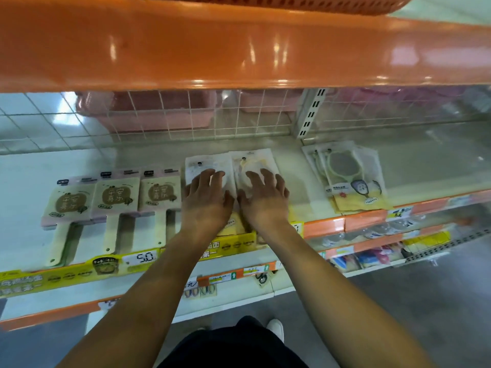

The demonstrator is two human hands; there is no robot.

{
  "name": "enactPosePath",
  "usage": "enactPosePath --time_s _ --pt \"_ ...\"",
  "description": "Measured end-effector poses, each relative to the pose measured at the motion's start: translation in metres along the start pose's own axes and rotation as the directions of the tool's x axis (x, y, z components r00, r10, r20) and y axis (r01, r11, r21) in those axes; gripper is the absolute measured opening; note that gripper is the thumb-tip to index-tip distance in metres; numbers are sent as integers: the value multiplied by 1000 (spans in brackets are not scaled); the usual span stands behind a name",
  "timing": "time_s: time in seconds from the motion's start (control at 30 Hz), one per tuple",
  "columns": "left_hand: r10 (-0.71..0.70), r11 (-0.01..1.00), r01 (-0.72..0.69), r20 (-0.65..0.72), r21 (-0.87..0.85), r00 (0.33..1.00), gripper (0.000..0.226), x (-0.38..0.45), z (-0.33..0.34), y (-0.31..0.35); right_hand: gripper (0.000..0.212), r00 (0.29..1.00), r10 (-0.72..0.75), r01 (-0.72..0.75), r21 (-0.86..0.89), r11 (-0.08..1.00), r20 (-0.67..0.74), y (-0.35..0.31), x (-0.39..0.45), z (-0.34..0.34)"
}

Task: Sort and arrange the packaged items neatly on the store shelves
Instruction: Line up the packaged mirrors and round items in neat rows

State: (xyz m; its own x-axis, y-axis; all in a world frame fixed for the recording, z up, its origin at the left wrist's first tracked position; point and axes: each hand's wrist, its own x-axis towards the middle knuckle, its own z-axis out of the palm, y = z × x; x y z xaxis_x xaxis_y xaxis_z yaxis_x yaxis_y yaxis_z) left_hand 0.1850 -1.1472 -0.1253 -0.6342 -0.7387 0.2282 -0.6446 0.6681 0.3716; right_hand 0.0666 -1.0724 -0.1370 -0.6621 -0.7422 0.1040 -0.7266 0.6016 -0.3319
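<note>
Two flat clear packages lie side by side on the white shelf (289, 166) in the middle of the view. My left hand (207, 197) rests palm down on the left package (202, 163), fingers spread and straight. My right hand (265, 197) presses the right package (255, 159) in the same way. Both packages hold pale round items that my hands partly hide. A stack of similar packages with a green-rimmed mirror (350, 179) lies to the right. Three packaged paddle-shaped boards (114, 195) lie in a row to the left.
An orange shelf edge (239, 49) overhangs just above. A wire grid back panel (212, 115) with pink tubs behind it closes the rear. Yellow price strips (132, 264) run along the shelf front. Lower shelves with small goods (372, 256) extend right.
</note>
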Motion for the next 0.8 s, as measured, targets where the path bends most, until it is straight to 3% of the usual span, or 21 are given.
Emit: enactPosePath --time_s 0.47,0.8 --pt "148 989 -146 117 -26 982 47 32 60 132 54 984 158 -163 -50 985 -85 135 11 -48" --pt "122 992 -128 180 22 976 48 59 96 191 56 975 211 -213 -20 977 -66 212 40 -63"
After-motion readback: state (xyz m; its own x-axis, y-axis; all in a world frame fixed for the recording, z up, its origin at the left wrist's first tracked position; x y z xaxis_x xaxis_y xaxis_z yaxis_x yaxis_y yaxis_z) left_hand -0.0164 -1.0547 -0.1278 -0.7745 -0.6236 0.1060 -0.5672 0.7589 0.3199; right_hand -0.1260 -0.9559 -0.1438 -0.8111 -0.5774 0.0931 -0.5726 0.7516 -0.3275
